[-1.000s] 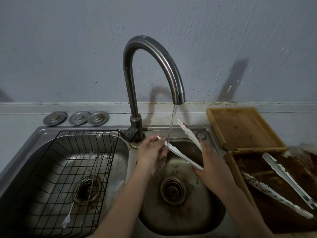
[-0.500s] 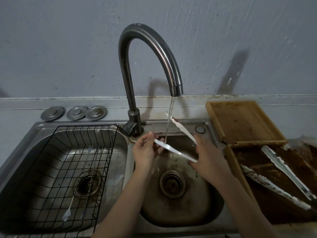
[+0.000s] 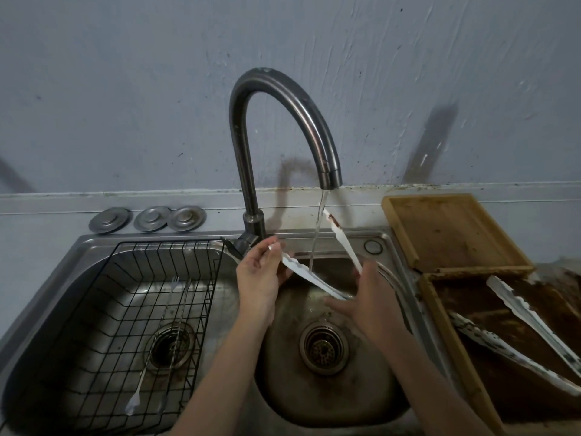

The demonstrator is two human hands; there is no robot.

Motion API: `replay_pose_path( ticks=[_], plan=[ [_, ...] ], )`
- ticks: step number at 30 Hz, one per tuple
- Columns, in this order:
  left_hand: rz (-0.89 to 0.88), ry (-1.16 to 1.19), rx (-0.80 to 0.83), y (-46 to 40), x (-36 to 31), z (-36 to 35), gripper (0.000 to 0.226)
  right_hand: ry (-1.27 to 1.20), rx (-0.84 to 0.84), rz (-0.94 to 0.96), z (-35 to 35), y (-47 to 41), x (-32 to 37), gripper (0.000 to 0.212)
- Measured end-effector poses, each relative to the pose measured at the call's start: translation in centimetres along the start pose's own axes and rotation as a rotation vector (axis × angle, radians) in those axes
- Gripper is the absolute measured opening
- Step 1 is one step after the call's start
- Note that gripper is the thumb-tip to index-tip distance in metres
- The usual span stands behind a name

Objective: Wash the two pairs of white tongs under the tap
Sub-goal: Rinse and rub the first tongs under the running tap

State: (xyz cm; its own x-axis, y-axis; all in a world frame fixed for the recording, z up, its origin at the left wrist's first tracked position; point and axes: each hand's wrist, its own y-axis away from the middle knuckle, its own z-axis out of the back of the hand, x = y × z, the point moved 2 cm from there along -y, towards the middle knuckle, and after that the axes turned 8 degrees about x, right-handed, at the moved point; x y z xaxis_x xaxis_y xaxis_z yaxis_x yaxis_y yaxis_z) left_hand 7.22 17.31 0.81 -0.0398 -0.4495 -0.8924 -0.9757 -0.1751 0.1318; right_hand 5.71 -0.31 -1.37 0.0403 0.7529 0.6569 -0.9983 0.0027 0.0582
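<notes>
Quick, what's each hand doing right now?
Left hand: pinching the tip of one arm of the white tongs.
Right hand: holding the same tongs near their joined end.

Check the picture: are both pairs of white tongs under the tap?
No: one pair of tongs is under the water; the second pair lies on the wooden tray.

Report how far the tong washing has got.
Nothing looks finished yet. In hand: the first tongs are under the tap's running water, the left hand pinching one arm's tip, the right hand at the hinge end; the far arm still shows a stain. Left: the second tongs lie speckled on the dirty tray.
</notes>
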Motion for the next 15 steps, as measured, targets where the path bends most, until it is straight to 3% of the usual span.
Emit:
replay_pose_path(
  ticks=[6,15],
  plan=[
    [0.156,-0.068,0.061,0.1,3.0,-0.8,0.022,0.115,-0.221,-0.051,3.4,0.4,-1.4,0.058],
    [0.289,-0.14,-0.01,-0.4,4.3,-1.7,0.025,0.179,-0.231,-0.106,3.7,0.4,-2.0,0.049]
  ],
)
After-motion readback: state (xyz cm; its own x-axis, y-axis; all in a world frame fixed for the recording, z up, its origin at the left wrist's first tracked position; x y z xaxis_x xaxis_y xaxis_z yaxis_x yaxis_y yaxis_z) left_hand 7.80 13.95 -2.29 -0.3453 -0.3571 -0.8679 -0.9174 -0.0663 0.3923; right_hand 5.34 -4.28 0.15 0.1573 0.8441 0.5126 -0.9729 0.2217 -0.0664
